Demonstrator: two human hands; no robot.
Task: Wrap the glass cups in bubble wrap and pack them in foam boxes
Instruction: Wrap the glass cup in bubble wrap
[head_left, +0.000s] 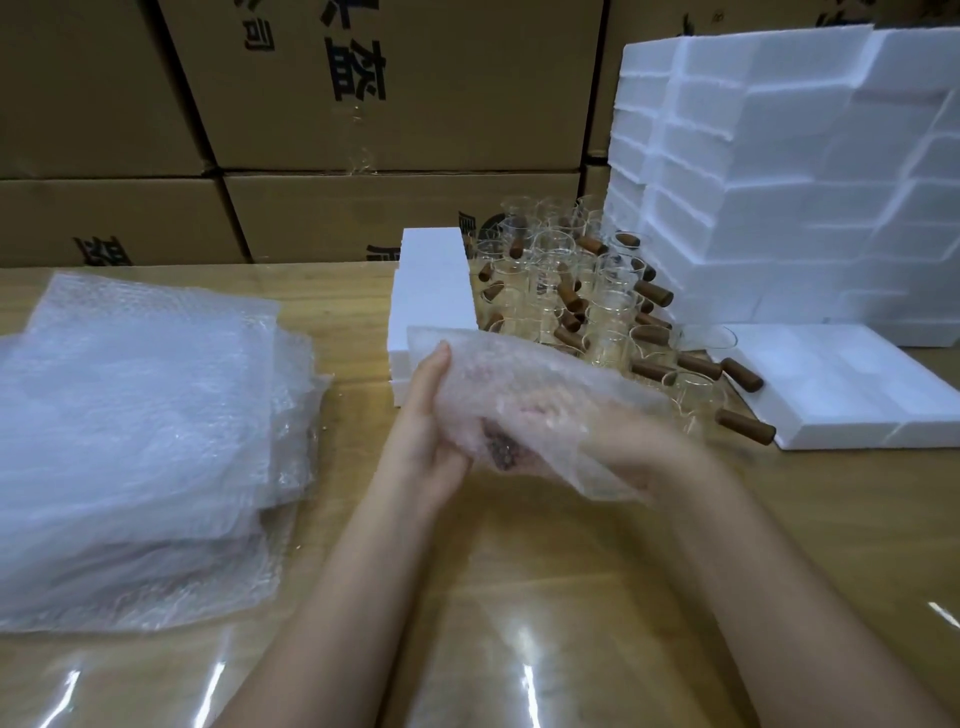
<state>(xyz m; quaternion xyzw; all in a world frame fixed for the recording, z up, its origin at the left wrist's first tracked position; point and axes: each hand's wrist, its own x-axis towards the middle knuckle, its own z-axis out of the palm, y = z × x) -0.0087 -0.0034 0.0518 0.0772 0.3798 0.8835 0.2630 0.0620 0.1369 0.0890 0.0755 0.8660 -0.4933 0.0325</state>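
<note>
Above the table's middle, both hands hold a sheet of bubble wrap (524, 395) folded around a glass cup whose brown wooden handle (501, 449) shows through the film. My left hand (431, 426) cups the bundle from the left, thumb raised along its edge. My right hand (628, 452) grips it from the right, its fingers hidden under the wrap. Behind them stand several bare glass cups (576, 291) with wooden handles. A white foam box (431, 291) lies just left of the cups.
A thick pile of bubble wrap sheets (140, 431) covers the table's left side. Foam boxes (779, 171) are stacked high at the back right, and a flat foam piece (852, 384) lies in front of them. Cardboard cartons (363, 104) wall off the back.
</note>
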